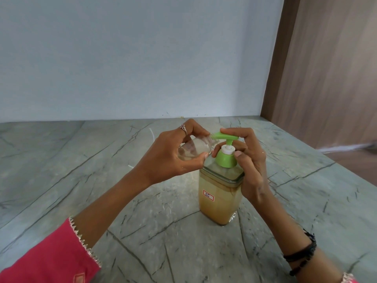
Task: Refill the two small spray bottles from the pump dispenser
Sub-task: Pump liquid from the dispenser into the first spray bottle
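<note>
We see left hand (pixel 163 158) fingers closed round tilted spray bottle (pixel 195 148), mouth at green nozzle; right hand (pixel 247 158) fingers curled on pump dispenser (pixel 221 193) head, upright on counter (pixel 81 160).

We seem to be in a home; a grey veined stone counter (pixel 61 160) spreads before us, plain pale wall (pixel 142 58) at twelve o'clock, wooden panel (pixel 330 68) at two o'clock.
</note>
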### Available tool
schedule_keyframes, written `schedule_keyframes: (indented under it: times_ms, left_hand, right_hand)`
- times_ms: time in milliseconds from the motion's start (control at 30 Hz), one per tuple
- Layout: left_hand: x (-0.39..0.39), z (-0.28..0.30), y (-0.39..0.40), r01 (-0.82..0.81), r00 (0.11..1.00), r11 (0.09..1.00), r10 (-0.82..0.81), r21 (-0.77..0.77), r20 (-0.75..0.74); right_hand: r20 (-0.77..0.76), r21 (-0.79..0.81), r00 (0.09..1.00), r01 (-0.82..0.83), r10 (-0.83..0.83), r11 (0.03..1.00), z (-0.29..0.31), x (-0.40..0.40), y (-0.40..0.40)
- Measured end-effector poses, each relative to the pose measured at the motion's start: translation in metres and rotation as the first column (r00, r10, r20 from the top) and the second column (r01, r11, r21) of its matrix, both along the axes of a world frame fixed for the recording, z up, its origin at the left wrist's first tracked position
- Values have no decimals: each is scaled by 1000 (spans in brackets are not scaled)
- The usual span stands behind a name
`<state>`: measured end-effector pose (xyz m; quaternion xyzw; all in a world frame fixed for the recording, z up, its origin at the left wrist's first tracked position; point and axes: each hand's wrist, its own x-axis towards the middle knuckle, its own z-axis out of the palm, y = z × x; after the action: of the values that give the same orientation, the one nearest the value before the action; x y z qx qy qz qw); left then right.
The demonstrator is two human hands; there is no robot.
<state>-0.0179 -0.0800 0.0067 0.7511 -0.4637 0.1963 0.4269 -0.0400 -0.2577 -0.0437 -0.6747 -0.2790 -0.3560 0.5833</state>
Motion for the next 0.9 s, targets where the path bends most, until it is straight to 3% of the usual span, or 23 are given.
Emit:
schedule_keyframes:
  times_ms: [500, 900]
  left_hand:
    - [3, -6, 0, -48, 999, 997, 47, 61, 12]
    - [2, -2, 0, -44, 999, 999, 44, 13, -18]
  right_hand:
    - [-53, 81, 997, 51, -47, 995, 17, -6, 5]
    - [-102, 99, 994, 50, -40, 994, 13, -8, 6]
